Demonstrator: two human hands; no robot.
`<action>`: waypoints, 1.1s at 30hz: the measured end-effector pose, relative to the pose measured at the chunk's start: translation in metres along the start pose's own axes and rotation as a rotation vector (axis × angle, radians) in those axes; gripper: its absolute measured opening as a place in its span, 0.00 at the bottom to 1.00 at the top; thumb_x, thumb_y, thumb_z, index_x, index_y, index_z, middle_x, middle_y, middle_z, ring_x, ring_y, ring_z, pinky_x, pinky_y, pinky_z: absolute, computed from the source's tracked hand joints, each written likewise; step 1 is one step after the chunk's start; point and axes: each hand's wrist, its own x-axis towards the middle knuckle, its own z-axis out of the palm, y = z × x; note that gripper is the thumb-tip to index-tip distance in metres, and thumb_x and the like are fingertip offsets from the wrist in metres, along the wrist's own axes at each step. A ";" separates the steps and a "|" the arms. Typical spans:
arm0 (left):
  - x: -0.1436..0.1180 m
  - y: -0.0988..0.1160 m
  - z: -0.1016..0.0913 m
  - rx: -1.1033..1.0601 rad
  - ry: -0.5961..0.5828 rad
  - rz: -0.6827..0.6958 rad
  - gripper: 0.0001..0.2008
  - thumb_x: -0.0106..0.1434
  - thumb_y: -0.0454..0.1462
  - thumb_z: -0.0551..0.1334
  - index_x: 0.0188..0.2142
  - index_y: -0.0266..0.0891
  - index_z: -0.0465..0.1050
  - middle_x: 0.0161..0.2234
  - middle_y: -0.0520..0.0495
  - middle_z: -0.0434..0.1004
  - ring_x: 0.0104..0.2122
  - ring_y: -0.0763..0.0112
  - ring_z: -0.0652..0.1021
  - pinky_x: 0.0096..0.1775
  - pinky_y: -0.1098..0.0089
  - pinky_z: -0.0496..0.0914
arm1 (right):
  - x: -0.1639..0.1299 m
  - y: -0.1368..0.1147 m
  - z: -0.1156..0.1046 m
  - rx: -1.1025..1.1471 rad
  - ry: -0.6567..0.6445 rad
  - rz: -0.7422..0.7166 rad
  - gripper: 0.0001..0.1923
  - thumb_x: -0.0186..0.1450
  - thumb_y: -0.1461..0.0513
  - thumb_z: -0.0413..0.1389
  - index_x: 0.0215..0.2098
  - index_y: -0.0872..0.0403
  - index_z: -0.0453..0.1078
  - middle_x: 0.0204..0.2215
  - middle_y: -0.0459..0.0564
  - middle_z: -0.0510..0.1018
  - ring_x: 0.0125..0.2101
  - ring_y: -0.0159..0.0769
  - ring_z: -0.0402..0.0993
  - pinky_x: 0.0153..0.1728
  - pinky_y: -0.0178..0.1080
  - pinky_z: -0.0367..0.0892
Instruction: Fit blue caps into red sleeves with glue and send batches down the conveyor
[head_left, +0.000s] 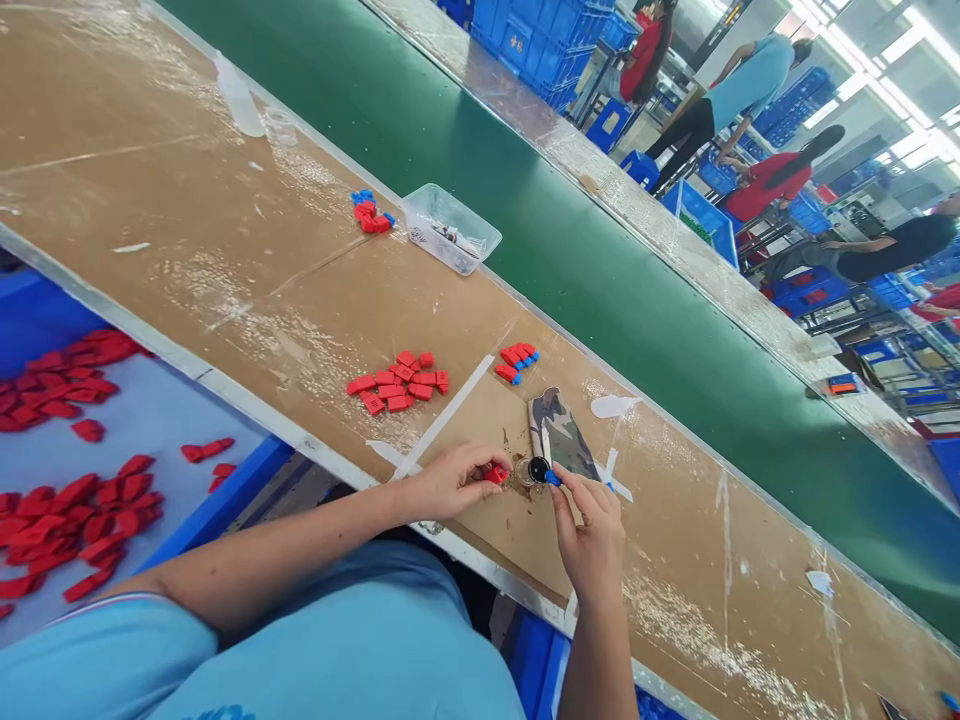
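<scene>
My left hand (454,482) pinches a small red plastic piece (496,474) between thumb and fingertips. Across from it, my right hand (592,530) grips a small blue plastic piece (553,478) at the edge of a little round pot (537,468) with a dark top. Whether the blue piece touches the pot I cannot tell. Behind the pot lies a camouflage-patterned pad (571,440) with a slim white stick (546,442) at its left edge. Both hands are over a brown board (480,415) with dark stains, taped to the table.
Loose red pieces (397,384) lie left of the board. Red-and-blue pieces (517,362) sit behind it. A clear plastic box (451,230) and a white bottle (238,95) stand near the green conveyor belt (600,260). A blue crate (217,515) at left holds many red pieces.
</scene>
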 end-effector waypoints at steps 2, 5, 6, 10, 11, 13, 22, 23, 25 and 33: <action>-0.001 -0.001 0.001 -0.069 -0.006 -0.017 0.11 0.60 0.31 0.58 0.44 0.37 0.70 0.38 0.47 0.75 0.36 0.71 0.75 0.40 0.71 0.71 | 0.001 0.001 0.002 -0.014 0.008 -0.012 0.12 0.70 0.59 0.50 0.46 0.49 0.74 0.36 0.49 0.80 0.36 0.38 0.73 0.41 0.41 0.64; -0.002 -0.001 0.003 -0.105 -0.015 -0.035 0.11 0.61 0.31 0.57 0.45 0.37 0.69 0.38 0.47 0.76 0.37 0.70 0.76 0.42 0.70 0.71 | 0.002 0.001 0.004 -0.030 0.003 -0.013 0.13 0.70 0.59 0.50 0.47 0.49 0.74 0.35 0.49 0.80 0.36 0.38 0.73 0.40 0.42 0.64; -0.002 -0.001 0.003 -0.104 -0.017 -0.036 0.11 0.62 0.32 0.57 0.45 0.37 0.69 0.38 0.47 0.76 0.37 0.70 0.76 0.42 0.70 0.71 | 0.002 0.001 0.004 -0.032 0.000 -0.015 0.13 0.70 0.59 0.51 0.47 0.49 0.74 0.35 0.49 0.80 0.36 0.38 0.73 0.40 0.42 0.64; -0.002 0.001 0.001 -0.075 -0.030 -0.039 0.11 0.62 0.31 0.57 0.45 0.36 0.70 0.37 0.47 0.76 0.36 0.71 0.75 0.40 0.71 0.71 | 0.004 0.000 0.005 -0.027 -0.012 -0.013 0.14 0.70 0.58 0.50 0.48 0.48 0.75 0.34 0.49 0.80 0.35 0.38 0.73 0.40 0.42 0.64; -0.002 0.002 0.000 -0.065 -0.033 -0.042 0.11 0.62 0.31 0.57 0.45 0.36 0.70 0.37 0.47 0.76 0.36 0.71 0.75 0.40 0.71 0.71 | 0.004 0.000 0.005 -0.027 -0.011 -0.013 0.14 0.70 0.58 0.50 0.47 0.48 0.75 0.34 0.49 0.80 0.35 0.38 0.73 0.40 0.42 0.64; -0.002 0.002 0.000 -0.065 -0.028 -0.047 0.12 0.62 0.31 0.56 0.45 0.36 0.70 0.38 0.47 0.76 0.36 0.71 0.75 0.41 0.71 0.71 | 0.004 0.000 0.004 -0.031 -0.006 -0.016 0.14 0.70 0.57 0.49 0.47 0.48 0.75 0.34 0.49 0.80 0.35 0.38 0.73 0.39 0.42 0.64; -0.002 -0.001 0.002 -0.126 -0.011 -0.051 0.11 0.62 0.31 0.57 0.44 0.35 0.71 0.40 0.44 0.76 0.37 0.70 0.76 0.42 0.70 0.71 | 0.001 0.005 0.000 -0.024 -0.008 0.000 0.14 0.70 0.57 0.50 0.46 0.49 0.76 0.34 0.50 0.80 0.35 0.38 0.74 0.38 0.41 0.66; -0.002 0.001 0.001 -0.113 -0.007 -0.035 0.11 0.62 0.31 0.57 0.44 0.35 0.71 0.40 0.44 0.76 0.38 0.70 0.76 0.42 0.70 0.71 | 0.000 0.006 0.000 -0.024 -0.019 0.002 0.14 0.70 0.57 0.50 0.46 0.49 0.76 0.35 0.50 0.80 0.35 0.38 0.74 0.38 0.41 0.66; -0.002 0.003 -0.001 -0.079 -0.010 0.006 0.10 0.62 0.31 0.57 0.43 0.36 0.73 0.40 0.44 0.77 0.38 0.69 0.75 0.43 0.70 0.71 | 0.000 0.007 -0.001 -0.024 -0.039 0.009 0.14 0.70 0.58 0.50 0.46 0.48 0.76 0.35 0.50 0.80 0.35 0.39 0.74 0.38 0.42 0.66; -0.003 -0.001 0.003 -0.208 -0.038 -0.054 0.10 0.59 0.32 0.60 0.41 0.36 0.72 0.36 0.47 0.78 0.36 0.71 0.77 0.41 0.70 0.72 | -0.006 -0.011 -0.009 0.283 -0.069 0.175 0.12 0.66 0.59 0.55 0.46 0.51 0.74 0.36 0.52 0.80 0.35 0.38 0.75 0.38 0.42 0.72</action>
